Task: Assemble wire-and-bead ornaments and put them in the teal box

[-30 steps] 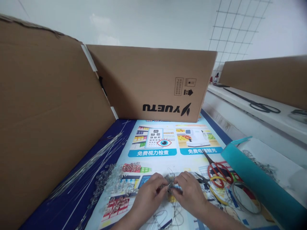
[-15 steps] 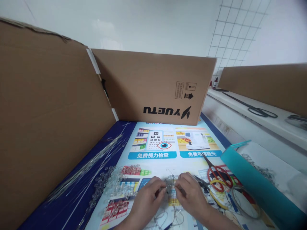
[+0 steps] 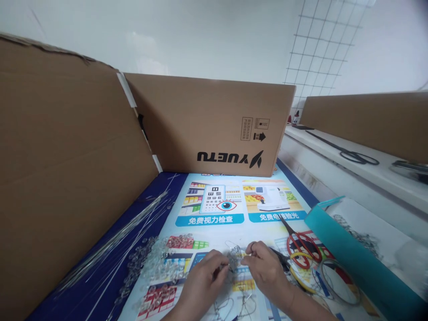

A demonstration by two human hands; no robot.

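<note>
My left hand [image 3: 205, 281] is closed, thumb and fingers pinching a small clear beaded wire piece [image 3: 235, 255] above the printed sheet. Just right of that piece is my right hand [image 3: 267, 271], its fingers curled together; whatever lies between its fingertips is too small to make out. A thin wire loop sticks up from the top of the beaded piece. Below the hands lie several bent wire loops [image 3: 245, 304]. Loose clear beads [image 3: 163, 263] spread to the left of my left hand, some over red print.
Straight wires [image 3: 117, 240] lie on the blue surface at left. Red-handled scissors [image 3: 302, 249], yellow-handled pliers [image 3: 302, 280] and a wire coil [image 3: 339, 281] lie at right, beside a teal box [image 3: 361, 263] holding wire pieces. Cardboard panels [image 3: 207, 120] stand behind and left.
My right hand's fingertips have shifted slightly up and apart from my left hand, showing more of the beaded piece. The left hand keeps its pinch. The view has moved a little.
</note>
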